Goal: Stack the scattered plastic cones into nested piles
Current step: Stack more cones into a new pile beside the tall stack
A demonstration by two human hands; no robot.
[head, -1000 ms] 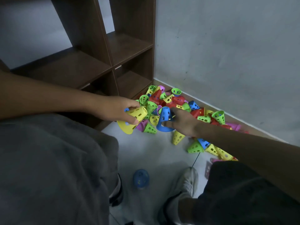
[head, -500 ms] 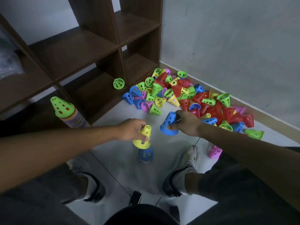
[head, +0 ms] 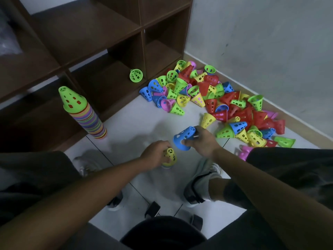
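Base of the yellow cone point(head: 170, 156) behind the left hand point(head: 155, 152); pale bag point(head: 7, 40) cut by the frame's left edge.

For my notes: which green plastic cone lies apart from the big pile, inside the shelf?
The green plastic cone on the brown wooden shelf's bottom board, lying alone, left of the pile.

We see bare floor point(head: 144, 123) between the tall stack point(head: 86, 116) and the cone pile point(head: 216, 98); shelf unit point(head: 108, 51) blocks behind.
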